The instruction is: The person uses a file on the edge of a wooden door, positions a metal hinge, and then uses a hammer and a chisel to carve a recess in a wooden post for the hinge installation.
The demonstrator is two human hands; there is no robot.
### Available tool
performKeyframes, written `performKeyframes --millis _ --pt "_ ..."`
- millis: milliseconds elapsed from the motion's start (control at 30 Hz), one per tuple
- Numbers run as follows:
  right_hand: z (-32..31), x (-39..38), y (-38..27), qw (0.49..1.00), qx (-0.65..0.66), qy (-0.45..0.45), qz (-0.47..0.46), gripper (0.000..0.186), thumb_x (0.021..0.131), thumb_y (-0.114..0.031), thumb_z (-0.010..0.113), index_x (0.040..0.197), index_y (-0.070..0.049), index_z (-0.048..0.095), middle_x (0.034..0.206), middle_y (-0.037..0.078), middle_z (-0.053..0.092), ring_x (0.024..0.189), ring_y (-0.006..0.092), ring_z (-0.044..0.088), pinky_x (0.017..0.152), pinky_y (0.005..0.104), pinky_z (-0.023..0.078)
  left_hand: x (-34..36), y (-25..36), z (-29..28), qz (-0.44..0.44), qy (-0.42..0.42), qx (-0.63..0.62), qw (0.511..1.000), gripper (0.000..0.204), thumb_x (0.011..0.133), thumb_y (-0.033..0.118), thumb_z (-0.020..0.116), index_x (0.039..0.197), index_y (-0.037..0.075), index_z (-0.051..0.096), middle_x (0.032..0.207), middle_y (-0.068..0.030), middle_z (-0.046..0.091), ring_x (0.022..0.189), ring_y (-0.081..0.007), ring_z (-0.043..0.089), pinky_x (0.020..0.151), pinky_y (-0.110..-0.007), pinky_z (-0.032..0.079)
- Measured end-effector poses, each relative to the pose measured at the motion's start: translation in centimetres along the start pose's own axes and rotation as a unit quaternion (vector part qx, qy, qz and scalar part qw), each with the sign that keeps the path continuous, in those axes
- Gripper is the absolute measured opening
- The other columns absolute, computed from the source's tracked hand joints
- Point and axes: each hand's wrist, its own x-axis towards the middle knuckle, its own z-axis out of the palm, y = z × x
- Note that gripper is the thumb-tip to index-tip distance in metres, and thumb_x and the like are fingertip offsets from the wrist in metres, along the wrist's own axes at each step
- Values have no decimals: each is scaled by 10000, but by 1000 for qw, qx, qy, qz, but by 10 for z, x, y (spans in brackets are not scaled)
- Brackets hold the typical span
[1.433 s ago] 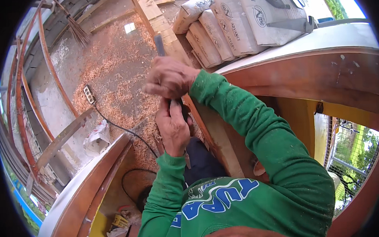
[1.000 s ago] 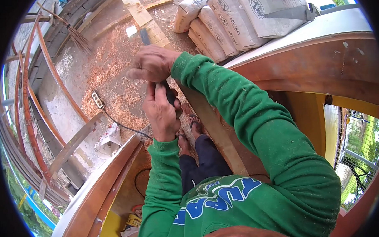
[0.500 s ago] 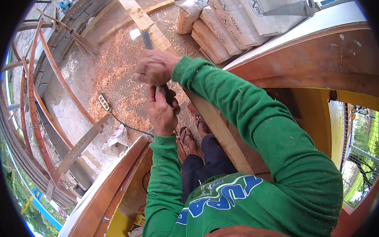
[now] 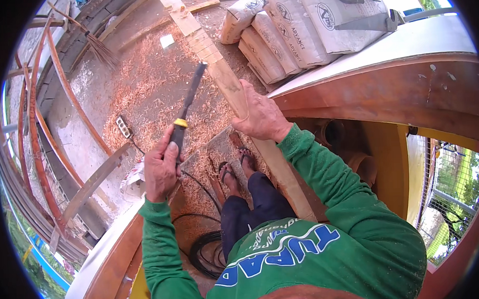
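**Left hand on chisel, right hand on beam**

Reading this off the head feed from my end. Left hand [image 4: 162, 170] is closed around the handle of a chisel [image 4: 188, 103]: dark handle, yellow collar, thumb lying along it. Blade angles up and slightly right, tip at the left edge of a wooden beam [image 4: 231, 92] as I see it. Can't tell from this view if it touches or just hovers over.

Right hand [image 4: 263, 113] is clasped across the beam, thumb at the left edge, other fingers toward the right and partly hidden from me. Beam runs diagonally from the top of my view down to the person's waist. I see a run of cross cuts in its face, farther out than the right hand.

Around the hands: curled shavings [image 4: 142, 95] over the floor, a socket block [image 4: 123, 126] on its cable out to the left, black coil [image 4: 197, 259] beside the legs. Sandalled feet just left of the beam. Stacked paper sacks [image 4: 293, 37] sit up right, handsaw [image 4: 367, 22] on top. Broom [image 4: 98, 48] at far left.
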Motion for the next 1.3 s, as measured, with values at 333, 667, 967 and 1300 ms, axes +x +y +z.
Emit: performKeyframes --millis 333,667,967,1300 --pt "-11 5 2 1000 12 -11 10 756 633 -243 579 1212 57 196 929 318 489 861 424 503 774 434 406 53 38 -16 7 -42 92 995 335 848 162 443 1176 97 460 573 -3 476 414 -36 398 361 -177 330" --pt "-26 49 -19 997 -59 22 -41 843 620 -251 573 1257 83 132 1283 275 203 1132 378 344 902 370 353 88 52 28 81 121 -142 979 382 865 189 403 1225 68 369 590 -11 446 407 -50 381 354 -169 321" --pt "-8 123 -62 986 -165 29 -5 642 740 -212 464 1270 31 194 1335 220 126 1194 434 193 967 458 232 -15 -38 11 -93 251 -230 936 268 839 153 466 1085 49 456 582 -13 460 379 -60 388 328 -170 319" --pt "-19 104 -61 973 -175 99 -117 539 711 -125 447 1231 -76 313 1304 199 222 1042 420 411 869 421 379 -89 -87 -10 -171 263 -217 924 269 782 77 503 1044 19 494 602 1 477 412 -56 411 350 -167 330"
